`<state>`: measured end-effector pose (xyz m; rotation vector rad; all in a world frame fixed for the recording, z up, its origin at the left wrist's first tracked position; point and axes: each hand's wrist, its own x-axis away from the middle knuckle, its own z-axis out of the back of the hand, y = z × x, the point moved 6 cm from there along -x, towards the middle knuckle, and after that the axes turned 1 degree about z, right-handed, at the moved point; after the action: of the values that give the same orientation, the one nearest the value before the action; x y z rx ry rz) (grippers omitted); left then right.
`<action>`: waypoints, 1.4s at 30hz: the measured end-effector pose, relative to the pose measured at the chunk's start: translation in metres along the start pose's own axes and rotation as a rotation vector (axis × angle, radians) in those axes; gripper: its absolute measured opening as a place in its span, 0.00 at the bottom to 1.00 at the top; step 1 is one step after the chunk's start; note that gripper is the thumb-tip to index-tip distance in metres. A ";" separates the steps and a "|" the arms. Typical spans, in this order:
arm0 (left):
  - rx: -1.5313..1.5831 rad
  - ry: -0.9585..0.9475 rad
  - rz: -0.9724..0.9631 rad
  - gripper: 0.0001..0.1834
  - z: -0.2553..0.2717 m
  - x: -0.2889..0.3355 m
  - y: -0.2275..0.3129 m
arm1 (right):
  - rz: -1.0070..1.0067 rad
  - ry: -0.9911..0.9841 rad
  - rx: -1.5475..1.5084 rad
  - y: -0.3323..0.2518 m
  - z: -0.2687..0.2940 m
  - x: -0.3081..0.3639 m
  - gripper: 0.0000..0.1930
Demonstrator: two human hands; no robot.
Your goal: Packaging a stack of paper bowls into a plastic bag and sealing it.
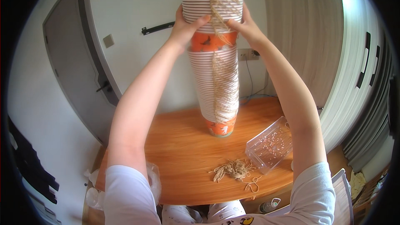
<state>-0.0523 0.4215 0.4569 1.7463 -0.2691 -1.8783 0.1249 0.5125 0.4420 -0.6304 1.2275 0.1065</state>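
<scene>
Both of my arms reach up and forward to a tall column of nested paper cups. My left hand (185,28) grips the left side of the upper cup stack (196,1), and my right hand (246,28) grips its right side, thumbs toward me. An orange patterned cup forms the bottom of that stack, right at the top of the lower cup stack (200,77); whether they touch I cannot tell. The lower one stands upright on the wooden table (175,141), its base also orange. Strands of twine (224,83) run down the front of both stacks. The upper stack's top is out of view.
On the table lie a bundle of loose twine (234,169) and a clear plastic tray (266,162) holding small pinkish pieces. Clear plastic bags (153,179) hang by the left edge. A wall socket with cords (248,54) is behind the cups; a grey door (71,54) stands left.
</scene>
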 end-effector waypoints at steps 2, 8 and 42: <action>0.004 0.032 0.127 0.54 0.002 -0.001 -0.008 | -0.047 0.007 -0.020 0.007 -0.003 0.003 0.52; 0.036 0.060 0.212 0.53 0.003 0.018 -0.014 | -0.175 0.071 -0.127 0.012 -0.017 0.017 0.49; -0.473 0.080 0.448 0.64 0.005 0.060 0.063 | -0.398 -0.053 -0.546 -0.018 -0.054 0.046 0.43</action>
<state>-0.0405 0.3370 0.4377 1.3054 -0.1516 -1.4049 0.1029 0.4590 0.3969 -1.3273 0.9994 0.1237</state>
